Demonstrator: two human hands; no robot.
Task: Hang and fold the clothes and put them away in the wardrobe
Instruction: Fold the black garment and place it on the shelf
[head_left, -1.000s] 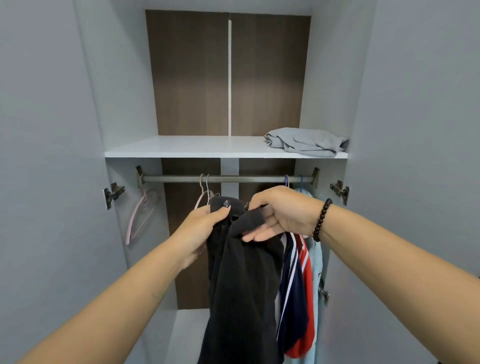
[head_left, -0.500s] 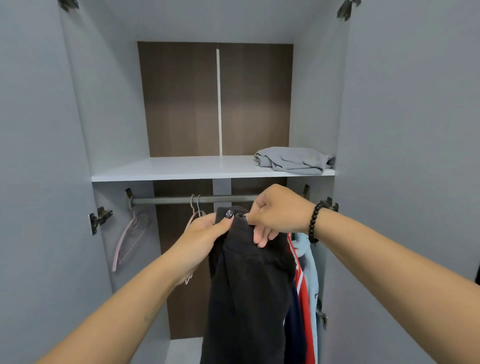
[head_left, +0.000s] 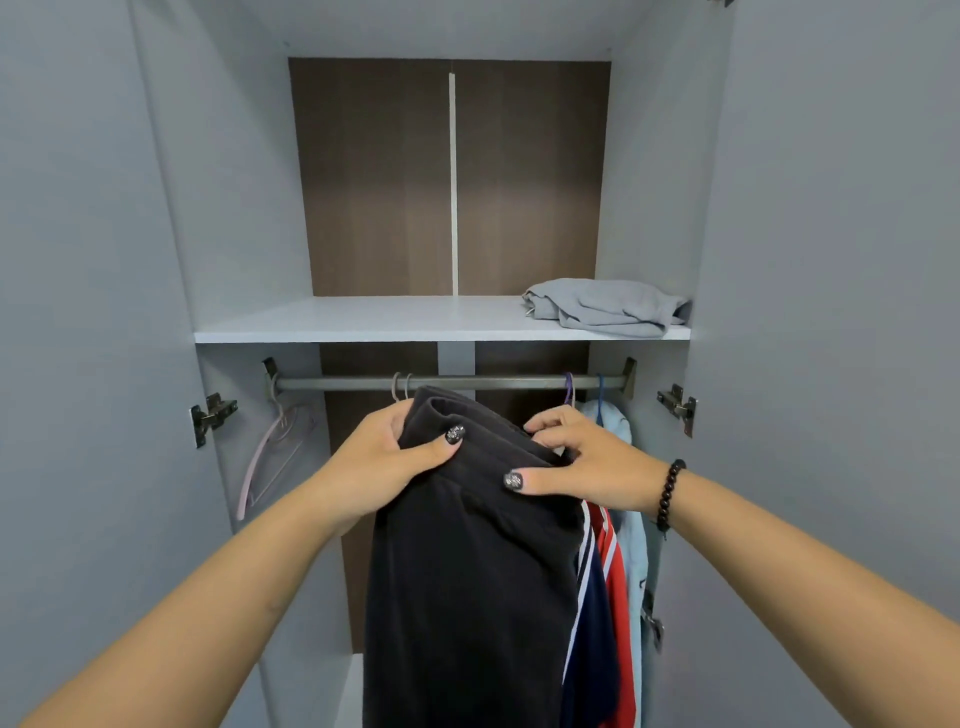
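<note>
While it hangs limp, both hands (head_left: 483, 462) pinching the soft black fleece garment (head_left: 467, 571).

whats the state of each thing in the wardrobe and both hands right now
black garment: hanging down, top edge held by both hands
left hand: grips the garment's top
right hand: grips the garment's top
grey garment: folded, lying on the shelf
pink hanger: bare, on the rail
light blue garment: hung on the rail

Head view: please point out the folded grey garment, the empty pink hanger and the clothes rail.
folded grey garment (head_left: 605, 306), head view, middle of its top.
empty pink hanger (head_left: 275, 457), head view, sloping arm.
clothes rail (head_left: 343, 384), head view, bare left stretch.
</note>
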